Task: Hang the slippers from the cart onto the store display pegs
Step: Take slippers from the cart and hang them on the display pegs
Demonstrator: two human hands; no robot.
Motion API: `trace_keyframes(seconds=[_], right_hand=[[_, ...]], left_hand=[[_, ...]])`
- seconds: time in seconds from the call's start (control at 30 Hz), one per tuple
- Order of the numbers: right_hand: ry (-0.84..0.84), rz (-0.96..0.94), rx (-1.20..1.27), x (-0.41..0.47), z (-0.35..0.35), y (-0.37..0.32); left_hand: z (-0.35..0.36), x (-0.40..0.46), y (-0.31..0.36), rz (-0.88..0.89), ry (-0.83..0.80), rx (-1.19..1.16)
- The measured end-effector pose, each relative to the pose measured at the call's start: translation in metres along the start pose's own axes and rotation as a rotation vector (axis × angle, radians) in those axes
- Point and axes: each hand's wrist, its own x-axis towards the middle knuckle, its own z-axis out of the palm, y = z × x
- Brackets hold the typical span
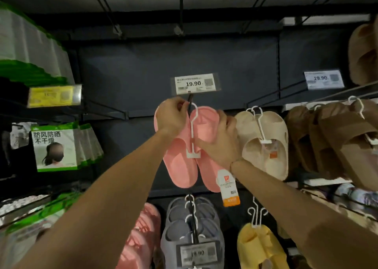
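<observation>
Slippers point(184, 146) hang between both hands' grip.

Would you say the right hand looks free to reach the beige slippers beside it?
Probably not yet: the right hand grips the pink slippers; the beige slippers hang unobstructed alongside.
</observation>
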Motion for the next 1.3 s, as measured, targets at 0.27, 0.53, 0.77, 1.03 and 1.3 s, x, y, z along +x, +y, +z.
trace_keyframes(seconds=[0.27, 0.53, 0.77, 1.03, 1.3], right_hand=[[-0.13, -0.014, -0.196, 0.024, 0.058, 0.02], [-0.154, 0.007, -0.175, 0.053, 0.11, 0.054], [-0.278, -0.043, -0.319, 0.062, 0.139, 0.085], [-0.462, -0.04, -0.392, 0.051, 0.13, 0.103], [-0.582, 0.033, -0.118, -0.01, 0.051, 0.056]], left_hand=[[0.04, 0.012, -0.053, 0.141, 0.017, 0.004], [0.079, -0.017, -0.114, 0.104, -0.185, 0.175], [0.115, -0.061, -0.165, -0.063, -0.533, 0.38], [0.106, -0.08, -0.168, -0.06, -0.603, 0.424], [0.055, -0.114, -0.084, -0.224, -0.472, 0.182]])
